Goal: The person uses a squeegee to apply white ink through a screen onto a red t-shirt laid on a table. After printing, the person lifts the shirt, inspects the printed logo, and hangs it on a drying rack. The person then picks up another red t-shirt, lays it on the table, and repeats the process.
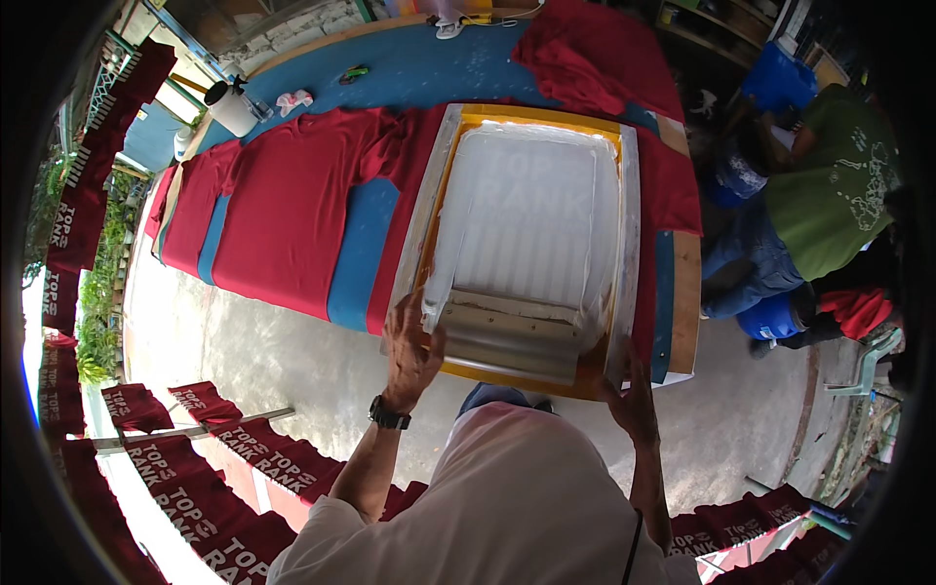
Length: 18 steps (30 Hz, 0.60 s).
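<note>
A screen printing frame (632, 224) with a pale mesh lies over a red T-shirt on the table right in front of me. Inside its near end rests a wide metal squeegee (512, 336). White ink rims the mesh, and pale lettering shows through it. My left hand (411, 346), with a dark watch at the wrist, grips the frame's near left side, thumb toward the squeegee. At the near right corner my right hand (632, 402) is closed around the frame's edge; its fingers are partly hidden and blurred.
Red T-shirts (283, 214) lie flat along the blue table (390, 73); a crumpled red cloth (604, 58) sits at the far right. A white container (230, 107) stands far left. Printed red pieces (185, 487) hang on racks around me. A person in green (834, 185) bends at right.
</note>
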Tool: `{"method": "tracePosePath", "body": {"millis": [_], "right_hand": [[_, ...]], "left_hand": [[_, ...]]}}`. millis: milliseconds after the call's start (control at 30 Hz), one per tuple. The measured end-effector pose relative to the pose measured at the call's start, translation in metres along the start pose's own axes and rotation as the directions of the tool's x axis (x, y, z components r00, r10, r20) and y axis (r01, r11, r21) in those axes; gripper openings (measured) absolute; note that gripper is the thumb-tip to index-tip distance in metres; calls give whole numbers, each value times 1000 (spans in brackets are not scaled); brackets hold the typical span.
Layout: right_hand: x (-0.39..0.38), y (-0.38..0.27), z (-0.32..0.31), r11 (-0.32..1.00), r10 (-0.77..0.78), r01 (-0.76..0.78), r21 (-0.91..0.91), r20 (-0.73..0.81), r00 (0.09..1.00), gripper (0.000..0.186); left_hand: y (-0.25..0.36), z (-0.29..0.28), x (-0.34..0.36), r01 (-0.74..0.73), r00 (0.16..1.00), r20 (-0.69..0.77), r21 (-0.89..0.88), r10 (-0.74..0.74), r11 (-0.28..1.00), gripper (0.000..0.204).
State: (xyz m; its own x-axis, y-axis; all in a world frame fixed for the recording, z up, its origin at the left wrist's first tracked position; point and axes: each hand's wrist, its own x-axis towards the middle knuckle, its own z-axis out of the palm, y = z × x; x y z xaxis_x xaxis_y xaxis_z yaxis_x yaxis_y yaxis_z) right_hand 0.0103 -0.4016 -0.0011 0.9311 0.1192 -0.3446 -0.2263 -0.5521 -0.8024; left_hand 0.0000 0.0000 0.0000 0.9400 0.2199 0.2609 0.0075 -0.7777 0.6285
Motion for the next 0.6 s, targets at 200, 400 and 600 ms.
{"method": "tracePosePath", "body": {"millis": [200,400,600], "right_hand": [[11,30,24,990,-143,141,-26,-233,962,76],[18,54,12,985,94,-66,161,-175,980,60],[-3,37,-17,990,24,9,139,-235,972,44]], "left_hand": [[-132,3,-11,482,875,127,-132,-467,866,54],[-95,-24,12,514,847,227,-119,-480,850,59],[-67,-74,44,509,809,391,-97,-438,855,71]]}}
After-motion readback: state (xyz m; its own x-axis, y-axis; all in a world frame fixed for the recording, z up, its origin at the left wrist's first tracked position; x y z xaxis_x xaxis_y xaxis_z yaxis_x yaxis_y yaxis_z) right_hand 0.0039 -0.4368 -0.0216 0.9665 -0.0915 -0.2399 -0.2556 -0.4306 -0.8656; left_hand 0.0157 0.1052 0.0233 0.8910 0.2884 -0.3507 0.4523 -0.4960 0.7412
